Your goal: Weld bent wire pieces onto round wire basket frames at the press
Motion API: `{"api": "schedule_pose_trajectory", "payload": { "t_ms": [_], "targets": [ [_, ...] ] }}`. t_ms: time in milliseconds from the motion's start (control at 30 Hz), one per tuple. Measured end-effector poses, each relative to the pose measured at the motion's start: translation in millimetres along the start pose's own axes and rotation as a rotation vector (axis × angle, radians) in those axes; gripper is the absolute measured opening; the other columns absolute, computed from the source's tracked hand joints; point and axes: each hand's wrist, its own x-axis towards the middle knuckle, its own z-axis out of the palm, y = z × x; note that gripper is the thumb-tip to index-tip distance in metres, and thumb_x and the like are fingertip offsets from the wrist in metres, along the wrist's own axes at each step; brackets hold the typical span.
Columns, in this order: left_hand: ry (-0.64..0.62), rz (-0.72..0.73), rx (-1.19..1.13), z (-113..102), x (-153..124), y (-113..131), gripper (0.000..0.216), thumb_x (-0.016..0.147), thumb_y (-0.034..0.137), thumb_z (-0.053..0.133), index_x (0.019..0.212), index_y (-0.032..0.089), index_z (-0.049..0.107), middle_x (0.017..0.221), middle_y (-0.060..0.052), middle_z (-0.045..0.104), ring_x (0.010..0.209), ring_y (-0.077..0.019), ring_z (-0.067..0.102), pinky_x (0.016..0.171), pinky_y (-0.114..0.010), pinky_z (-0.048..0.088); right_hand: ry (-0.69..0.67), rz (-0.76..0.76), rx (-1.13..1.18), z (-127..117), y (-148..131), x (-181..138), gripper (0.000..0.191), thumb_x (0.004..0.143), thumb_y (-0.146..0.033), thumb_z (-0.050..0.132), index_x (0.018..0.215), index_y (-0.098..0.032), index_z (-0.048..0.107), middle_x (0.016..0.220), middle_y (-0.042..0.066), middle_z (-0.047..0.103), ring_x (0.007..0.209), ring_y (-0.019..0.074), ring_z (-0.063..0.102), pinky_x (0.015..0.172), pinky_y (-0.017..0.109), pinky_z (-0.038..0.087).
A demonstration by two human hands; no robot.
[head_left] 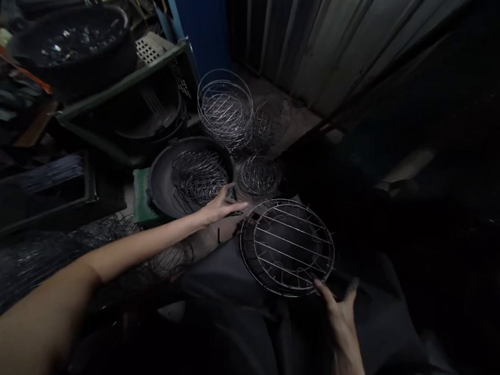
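place: cramped metal workshop | corrugated metal wall (332,43) | wire baskets (224,109) | black tub (79,79)

Round wire grill rack (287,247): bright metal rim, parallel bars running across, small bent-wire loops inside the rim, dark underneath showing between the bars. Lies slightly tilted on dark cloth (220,272).

Flr (298,113): stacked wire baskets (224,110), small wire basket (260,175), blk basin (157,182).

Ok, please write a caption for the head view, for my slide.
Left hand beside a black tub of wire racks; right hand at a round wire rack's rim.
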Motion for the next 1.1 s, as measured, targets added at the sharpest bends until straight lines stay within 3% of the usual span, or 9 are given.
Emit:
{"api": "schedule_pose_trajectory", "payload": {
  "t_ms": [167,233,467,733,1100],
  "targets": [
    [-0.359,-0.069,0.011,17,42,20,0.11,0.052,0.021,0.084,0.142,0.018,0.022,0.089,-0.008,0.068,0.09,-0.0219,0.065,0.095,-0.044,0.042,-0.034,-0.023,0.046,7,-25,2,0.129,0.06,-0.045,0.078,0.146,-0.024,-0.016,0.111,0.009,0.067,0.096,0.025,0.066,0.084,0.039,0.054],
    [-0.418,-0.098,-0.003,21,46,21,0.112,0.052,0.017,0.084,0.143,0.018,0.018,0.089,-0.008,0.068,0.085,-0.0203,0.067,0.094,-0.044,0.043,-0.044,-0.041,0.101,12,-36,1,0.132,0.057,-0.042,0.08,0.146,-0.023,-0.016,0.11,0.01,0.067,0.097,0.0251,0.065,0.084,0.039,0.053],
    [-0.364,-0.104,0.121,6,57,11,0.117,0.053,0.015,0.084,0.144,0.022,0.009,0.081,-0.004,0.069,0.076,-0.0189,0.069,0.094,-0.044,0.046,-0.138,-0.125,0.318,19,-41,16,0.127,0.06,-0.031,0.081,0.146,-0.028,-0.012,0.105,0.008,0.067,0.095,0.0223,0.066,0.086,0.04,0.052],
    [-0.327,-0.111,0.125,7,59,8,0.119,0.052,0.016,0.085,0.143,0.024,0.009,0.091,-0.008,0.068,0.077,-0.0191,0.07,0.091,-0.04,0.048,-0.143,-0.093,0.368,18,-36,15,0.124,0.061,-0.029,0.081,0.148,-0.024,-0.007,0.099,0.007,0.069,0.096,0.0224,0.066,0.087,0.039,0.052],
    [-0.252,0.043,-0.02,17,33,43,0.118,0.056,0.021,0.083,0.142,0.028,0.003,0.082,-0.003,0.071,0.081,-0.02,0.07,0.092,-0.041,0.047,-0.125,-0.304,0.215,-19,-113,10,0.122,0.057,-0.031,0.084,0.148,-0.029,0.003,0.111,0.012,0.065,0.097,0.0275,0.064,0.077,0.042,0.055]
  ]
}}
